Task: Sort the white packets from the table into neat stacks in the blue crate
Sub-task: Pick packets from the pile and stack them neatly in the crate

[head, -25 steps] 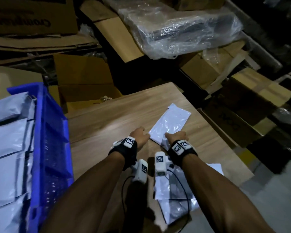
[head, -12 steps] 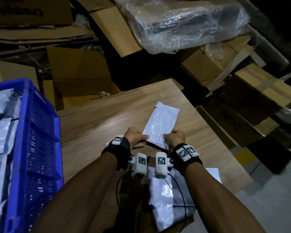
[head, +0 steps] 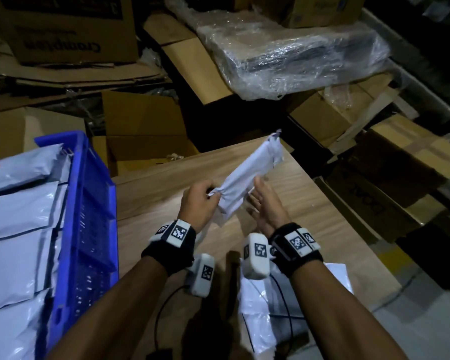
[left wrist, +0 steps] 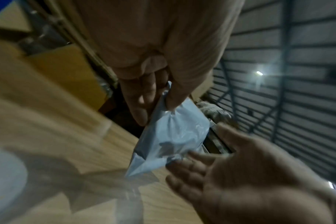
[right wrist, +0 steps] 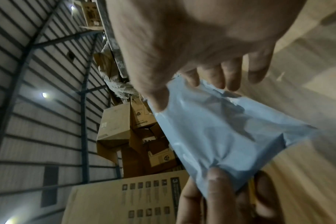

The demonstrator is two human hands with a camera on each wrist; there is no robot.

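A white packet (head: 247, 175) is lifted off the wooden table (head: 309, 203) and tilts up and away from me. My left hand (head: 213, 192) pinches its near corner between thumb and fingers; the left wrist view shows that pinch bunching the packet (left wrist: 173, 136). My right hand (head: 257, 193) lies flat against the packet's right side with straight fingers (right wrist: 220, 75) behind the packet (right wrist: 230, 128). The blue crate (head: 89, 203) stands on the left with white packets (head: 18, 216) laid in it.
More white packets (head: 260, 320) lie on the table's near edge, under my right forearm. Beyond the table are cardboard boxes (head: 140, 120) and a plastic-wrapped bundle (head: 296, 53). The table's right edge drops to a grey floor (head: 426, 320).
The packet lay flat on the table under both hands; now it is raised and tilted. The left hand holds its corner and the right hand has opened beside it. The view swung left.
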